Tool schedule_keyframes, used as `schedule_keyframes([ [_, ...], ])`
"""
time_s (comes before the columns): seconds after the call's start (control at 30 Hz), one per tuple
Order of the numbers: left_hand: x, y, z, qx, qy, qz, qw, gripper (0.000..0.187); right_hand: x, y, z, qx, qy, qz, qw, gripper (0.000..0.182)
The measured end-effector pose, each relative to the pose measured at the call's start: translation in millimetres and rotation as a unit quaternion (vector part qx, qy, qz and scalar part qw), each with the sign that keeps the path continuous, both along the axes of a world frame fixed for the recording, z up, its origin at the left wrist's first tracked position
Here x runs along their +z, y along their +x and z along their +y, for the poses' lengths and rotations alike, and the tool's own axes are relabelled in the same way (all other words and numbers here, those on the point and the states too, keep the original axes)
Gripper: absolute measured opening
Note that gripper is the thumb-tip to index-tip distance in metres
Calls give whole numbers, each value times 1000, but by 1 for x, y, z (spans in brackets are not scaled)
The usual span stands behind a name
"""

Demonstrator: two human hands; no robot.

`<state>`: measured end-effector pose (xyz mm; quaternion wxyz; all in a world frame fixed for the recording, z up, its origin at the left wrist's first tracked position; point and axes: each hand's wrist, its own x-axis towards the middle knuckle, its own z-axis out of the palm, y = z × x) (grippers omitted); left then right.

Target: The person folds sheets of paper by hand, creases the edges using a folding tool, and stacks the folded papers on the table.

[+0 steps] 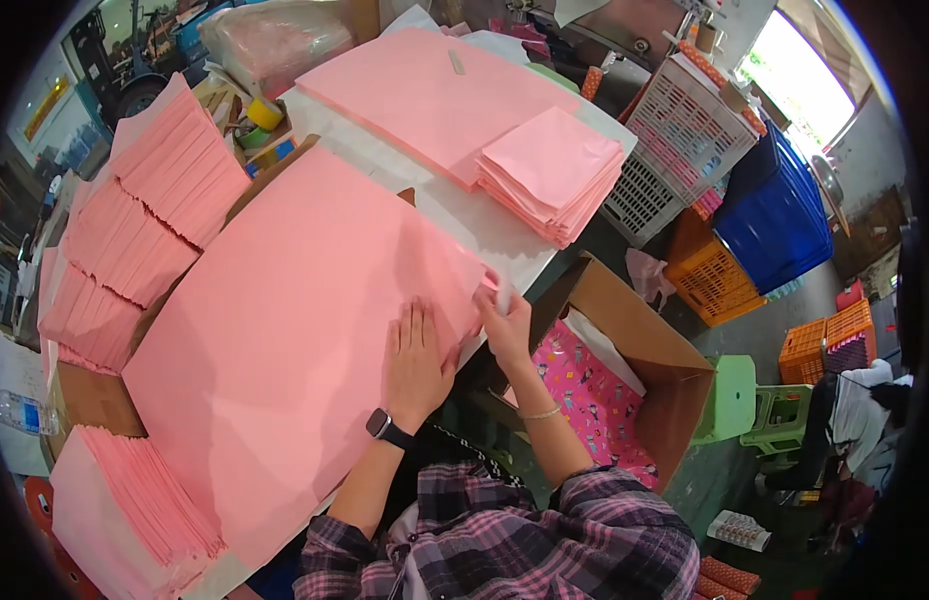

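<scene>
A large sheet of pink paper (274, 300) covers much of the table in front of me. My left hand (416, 365) lies flat on it near its right edge, fingers stretched out, with a dark watch on the wrist. At that edge my right hand (504, 325) is closed, its fingers pinching the paper where it curls up. Something small and pale shows beside these fingers, too blurred to name. Behind lie a stack of large pink sheets (434, 95) and a smaller pile of folded pink paper (552, 170).
Bundles of folded pink paper (144, 220) stand at the left, with another bundle (134, 500) nearer me. An open cardboard box (674, 375) with pink patterned material sits at my right. Beyond it are a green stool (726, 400), a blue bin (774, 210) and plastic crates (709, 275).
</scene>
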<state>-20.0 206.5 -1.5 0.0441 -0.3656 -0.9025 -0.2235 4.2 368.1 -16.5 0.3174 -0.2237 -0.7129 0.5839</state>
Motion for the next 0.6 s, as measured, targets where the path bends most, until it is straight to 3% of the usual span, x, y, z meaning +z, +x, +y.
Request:
schedule_keyframes([
  [0.03,2,0,0,-1,-3,1,1000,72,2,-1,0,10,-158,69,985,40],
  [0.17,6,0,1,1,-5,8,1000,71,-2,8,7,20,-239,-55,969,33],
  [0.33,2,0,1,4,-12,14,1000,70,7,5,7,75,-327,-68,940,35],
  [0.47,4,0,2,-5,-46,28,999,70,11,-1,-1,33,-198,-116,973,33],
  [0.5,4,0,3,-2,-44,29,999,70,12,-2,-5,-9,-69,-129,989,30],
  [0.57,4,1,3,-15,-38,1,999,71,14,-3,-17,-87,191,-146,967,23],
  [0.6,4,0,2,-18,-34,-11,999,71,21,-4,-24,-81,195,-142,967,23],
])
